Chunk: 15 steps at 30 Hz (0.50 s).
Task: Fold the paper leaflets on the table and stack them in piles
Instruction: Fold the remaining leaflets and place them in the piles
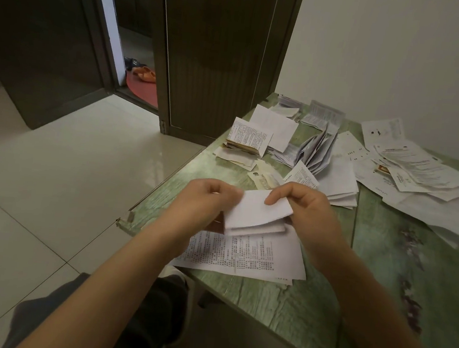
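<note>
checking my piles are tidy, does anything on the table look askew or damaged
Yes. The middle pile of folded leaflets has fanned open and leans instead of lying flat. The edge strip at the near left corner of the table looks chipped or lifted.

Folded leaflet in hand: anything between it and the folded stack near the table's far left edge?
Nothing upright is visible. The left hand and right hand hold the folded leaflet over the table. Only flat loose slips lie before the folded stack, so a lifted path looks free.
</note>
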Each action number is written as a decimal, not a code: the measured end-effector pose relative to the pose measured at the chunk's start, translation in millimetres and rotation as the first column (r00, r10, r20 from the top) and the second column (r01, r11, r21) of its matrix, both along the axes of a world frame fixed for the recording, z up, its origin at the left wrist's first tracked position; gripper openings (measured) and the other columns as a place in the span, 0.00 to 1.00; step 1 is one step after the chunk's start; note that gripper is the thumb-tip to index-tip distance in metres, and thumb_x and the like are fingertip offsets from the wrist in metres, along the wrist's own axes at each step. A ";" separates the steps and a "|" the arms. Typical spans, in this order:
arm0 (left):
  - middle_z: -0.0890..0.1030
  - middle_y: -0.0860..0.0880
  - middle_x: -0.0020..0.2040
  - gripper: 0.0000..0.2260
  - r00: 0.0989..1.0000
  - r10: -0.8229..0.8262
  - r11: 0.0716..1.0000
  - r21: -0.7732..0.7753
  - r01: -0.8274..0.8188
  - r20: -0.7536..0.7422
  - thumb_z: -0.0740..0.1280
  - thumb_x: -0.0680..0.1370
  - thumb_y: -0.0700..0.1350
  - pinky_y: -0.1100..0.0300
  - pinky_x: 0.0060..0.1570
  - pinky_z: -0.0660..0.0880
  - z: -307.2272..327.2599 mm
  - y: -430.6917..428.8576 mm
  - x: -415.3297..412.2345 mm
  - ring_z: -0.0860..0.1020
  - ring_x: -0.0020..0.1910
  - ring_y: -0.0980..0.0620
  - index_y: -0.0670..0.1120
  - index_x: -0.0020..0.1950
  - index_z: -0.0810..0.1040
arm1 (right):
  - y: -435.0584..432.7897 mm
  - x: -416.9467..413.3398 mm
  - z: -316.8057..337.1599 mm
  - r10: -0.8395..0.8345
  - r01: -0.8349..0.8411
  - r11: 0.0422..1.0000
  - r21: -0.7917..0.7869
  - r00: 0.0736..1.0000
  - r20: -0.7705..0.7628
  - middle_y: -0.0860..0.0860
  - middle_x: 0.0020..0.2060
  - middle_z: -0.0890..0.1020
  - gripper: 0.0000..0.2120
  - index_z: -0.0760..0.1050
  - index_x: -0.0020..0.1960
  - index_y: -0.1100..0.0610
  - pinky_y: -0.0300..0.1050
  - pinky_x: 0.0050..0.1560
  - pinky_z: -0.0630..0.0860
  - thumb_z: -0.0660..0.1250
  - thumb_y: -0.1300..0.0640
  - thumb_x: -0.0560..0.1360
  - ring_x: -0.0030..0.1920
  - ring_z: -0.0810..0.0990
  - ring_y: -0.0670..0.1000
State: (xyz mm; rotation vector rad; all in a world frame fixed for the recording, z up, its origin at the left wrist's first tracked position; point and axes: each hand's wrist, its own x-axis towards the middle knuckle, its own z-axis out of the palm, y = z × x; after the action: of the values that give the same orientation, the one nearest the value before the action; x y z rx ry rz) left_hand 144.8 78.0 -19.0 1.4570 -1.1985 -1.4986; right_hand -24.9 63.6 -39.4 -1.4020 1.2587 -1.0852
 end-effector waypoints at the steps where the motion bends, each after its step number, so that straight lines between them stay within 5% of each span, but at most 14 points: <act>1: 0.81 0.47 0.39 0.05 1.000 0.009 1.000 -0.015 -0.008 0.020 0.65 0.78 0.43 0.65 0.30 0.77 -0.1 0.8 -1.1 0.79 0.31 0.56 0.45 0.44 0.79 | -0.4 -0.1 -0.5 0.009 -0.009 1.000 0.015 1.000 0.008 0.47 0.33 0.80 0.25 0.81 0.30 0.50 0.46 0.39 0.70 0.56 0.70 0.77 0.40 0.74 0.55; 5: 0.79 0.46 0.38 0.06 0.982 0.098 0.990 -0.114 -0.080 0.159 0.66 0.77 0.41 0.62 0.28 0.74 -5.8 -3.8 2.6 0.76 0.34 0.53 0.48 0.41 0.79 | -0.6 -1.7 1.1 0.110 -0.112 0.993 0.031 0.992 0.061 0.63 0.34 0.76 0.17 0.83 0.37 0.56 0.49 0.39 0.71 0.55 0.61 0.73 0.38 0.73 0.58; 8: 0.77 0.48 0.37 0.07 0.974 0.126 0.983 -0.158 -0.096 0.189 0.66 0.77 0.42 0.61 0.32 0.69 -6.9 -5.8 6.5 0.74 0.35 0.52 0.51 0.41 0.79 | 2.3 -2.8 3.3 0.202 -0.203 0.978 0.051 0.979 0.034 0.54 0.27 0.77 0.13 0.82 0.41 0.58 0.40 0.30 0.71 0.59 0.61 0.73 0.30 0.73 0.51; 12: 0.78 0.49 0.38 0.07 0.973 0.140 0.976 -0.193 -0.103 0.186 0.66 0.77 0.42 0.62 0.34 0.70 -8.3 -4.9 7.0 0.75 0.37 0.53 0.51 0.40 0.79 | 5.0 -0.7 4.9 0.197 -0.196 0.980 0.022 0.969 -0.148 0.48 0.23 0.76 0.11 0.80 0.43 0.55 0.35 0.29 0.72 0.65 0.69 0.74 0.24 0.72 0.44; 15: 0.80 0.47 0.40 0.05 0.973 0.143 0.974 -0.203 -0.105 0.184 0.67 0.77 0.42 0.61 0.33 0.74 -10.0 -5.2 5.6 0.77 0.37 0.52 0.50 0.42 0.79 | 4.4 -0.3 3.3 0.119 -0.122 0.992 -0.014 0.982 -0.147 0.46 0.23 0.76 0.11 0.80 0.42 0.56 0.34 0.27 0.70 0.65 0.70 0.74 0.24 0.72 0.42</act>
State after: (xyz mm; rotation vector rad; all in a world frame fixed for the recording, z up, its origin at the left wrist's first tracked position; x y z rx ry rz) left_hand 150.5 72.8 -29.0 1.5448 -1.3038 -1.1415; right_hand -25.2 68.0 -36.0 -1.5778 1.2504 -0.9308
